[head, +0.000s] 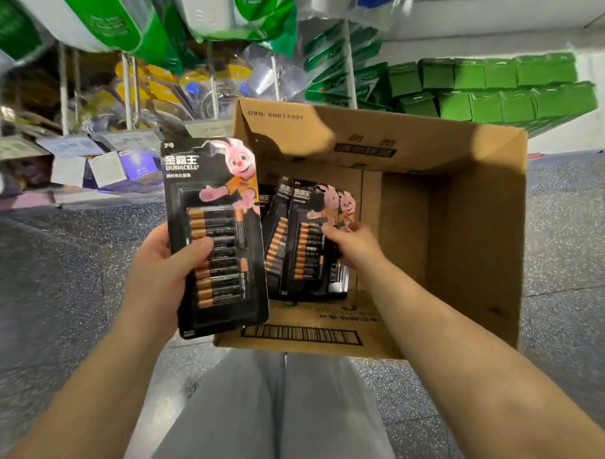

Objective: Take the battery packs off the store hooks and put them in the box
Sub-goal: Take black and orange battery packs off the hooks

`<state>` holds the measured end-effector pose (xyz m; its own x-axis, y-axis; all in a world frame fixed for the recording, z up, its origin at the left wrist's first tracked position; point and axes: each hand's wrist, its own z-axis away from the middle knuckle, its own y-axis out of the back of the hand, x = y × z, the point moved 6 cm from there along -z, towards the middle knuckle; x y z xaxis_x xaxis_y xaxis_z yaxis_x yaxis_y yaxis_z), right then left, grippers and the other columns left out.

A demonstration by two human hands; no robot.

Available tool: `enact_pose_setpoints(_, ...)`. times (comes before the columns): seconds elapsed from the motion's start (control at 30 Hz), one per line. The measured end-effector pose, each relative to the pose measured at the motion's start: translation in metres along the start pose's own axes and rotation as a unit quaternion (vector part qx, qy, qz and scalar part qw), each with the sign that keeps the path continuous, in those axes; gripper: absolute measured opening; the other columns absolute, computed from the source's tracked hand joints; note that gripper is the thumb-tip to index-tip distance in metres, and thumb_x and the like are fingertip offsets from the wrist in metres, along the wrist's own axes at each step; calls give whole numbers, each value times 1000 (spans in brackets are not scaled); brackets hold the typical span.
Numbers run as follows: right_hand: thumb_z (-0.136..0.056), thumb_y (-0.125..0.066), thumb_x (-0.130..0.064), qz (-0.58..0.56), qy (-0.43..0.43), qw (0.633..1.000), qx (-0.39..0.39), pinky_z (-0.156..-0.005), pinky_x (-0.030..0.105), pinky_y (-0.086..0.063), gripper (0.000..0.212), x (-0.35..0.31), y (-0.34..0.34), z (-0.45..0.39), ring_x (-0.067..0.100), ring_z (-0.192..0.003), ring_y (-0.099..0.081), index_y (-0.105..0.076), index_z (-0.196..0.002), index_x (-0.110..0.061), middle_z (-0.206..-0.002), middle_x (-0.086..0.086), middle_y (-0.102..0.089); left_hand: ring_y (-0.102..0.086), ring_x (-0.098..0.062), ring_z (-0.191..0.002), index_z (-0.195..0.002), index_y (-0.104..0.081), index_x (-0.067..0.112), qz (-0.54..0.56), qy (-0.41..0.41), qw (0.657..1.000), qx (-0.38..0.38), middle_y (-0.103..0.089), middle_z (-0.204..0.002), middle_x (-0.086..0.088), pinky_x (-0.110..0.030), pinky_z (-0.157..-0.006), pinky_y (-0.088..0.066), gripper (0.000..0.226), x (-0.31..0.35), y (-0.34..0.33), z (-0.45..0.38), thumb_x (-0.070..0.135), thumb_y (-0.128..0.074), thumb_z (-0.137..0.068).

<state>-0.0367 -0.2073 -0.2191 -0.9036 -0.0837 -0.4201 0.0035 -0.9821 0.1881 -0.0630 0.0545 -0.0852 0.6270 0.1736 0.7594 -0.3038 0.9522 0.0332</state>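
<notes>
My left hand (165, 268) grips a black battery pack (217, 232) with a pink rabbit on it, upright, just left of the open cardboard box (465, 223) on the floor. Inside the box my right hand (354, 244) holds the edge of another battery pack (310, 242), which leans on several packs standing at the box's left side. Thumb of the left hand lies across the front of its pack.
Shop hooks with hanging goods (173, 93) and price tags fill the upper left. Green cartons (495, 88) are stacked behind the box at the right. The speckled floor (55, 272) surrounds the box, and my knees (276, 408) are below it.
</notes>
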Motion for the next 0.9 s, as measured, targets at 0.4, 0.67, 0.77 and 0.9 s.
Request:
enact_pose_setpoints(0.4,-62,-85,-47,163,-2,980,111,-102,49,-44,93,28,-1,-13,31,-124,-49,-39,-136,-14,-136,9,-48,-74,-13,-74,-101,-62,26,34,6,999,-8,-76,-79,8,-30,-57,-60,28,-12,17,-3,0,-55,-92)
enact_pose_setpoints(0.67,-86,-70,-17,8,47,993,104,-80,39,-55,28,24,44,1,24,-95,-67,-57,-111,-16,-107,7,-69,-74,-17,-81,-104,-63,24,45,5,998,-34,-76,-86,5,-32,-60,-60,28,-16,19,-6,0,-56,-92)
enact_pose_setpoints(0.77,-91,-64,-19,11,81,992,97,-84,43,-56,26,8,45,23,22,-97,-68,-57,-116,-18,-110,6,-69,-74,-18,-82,-104,-63,25,46,8,998,-38,-76,-86,5,-32,-61,-61,28,-16,18,-6,1,-56,-92)
enact_pose_setpoints(0.9,-90,-64,-18,-47,143,989,3,-83,42,-57,28,-30,28,76,18,-95,-70,-55,-116,-22,-109,2,-70,-74,-20,-83,-108,-62,22,52,11,998,-41,-75,-91,1,-34,-63,-61,28,-14,18,-6,0,-56,-92)
